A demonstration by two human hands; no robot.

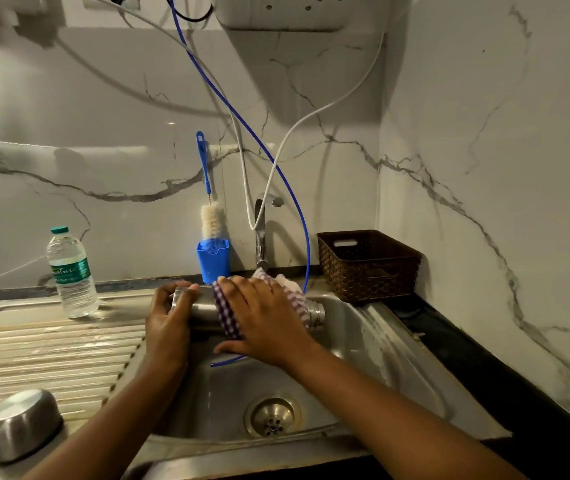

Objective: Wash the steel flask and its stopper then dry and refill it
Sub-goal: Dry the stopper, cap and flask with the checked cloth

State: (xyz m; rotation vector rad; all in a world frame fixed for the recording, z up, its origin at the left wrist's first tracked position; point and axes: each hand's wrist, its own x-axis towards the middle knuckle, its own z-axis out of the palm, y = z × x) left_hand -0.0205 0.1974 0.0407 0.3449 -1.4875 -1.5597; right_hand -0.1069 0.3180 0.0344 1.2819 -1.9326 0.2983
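The steel flask (200,308) lies sideways above the back edge of the sink (346,358). The left hand (166,320) clasps its base and the right hand (263,317) wraps the checked cloth (228,317) round its body. If the base is slick, it could slip free and drop into the basin.

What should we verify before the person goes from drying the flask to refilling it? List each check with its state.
1. Steel flask gripped at its base by the left hand, over the sink: ok.
2. Checked cloth wrapped round the flask under the right hand: ok.
3. Flask mouth uncovered: ok.
4. Flask inside dry: cannot tell.
5. Water bottle uncapped: not ok, cap on.
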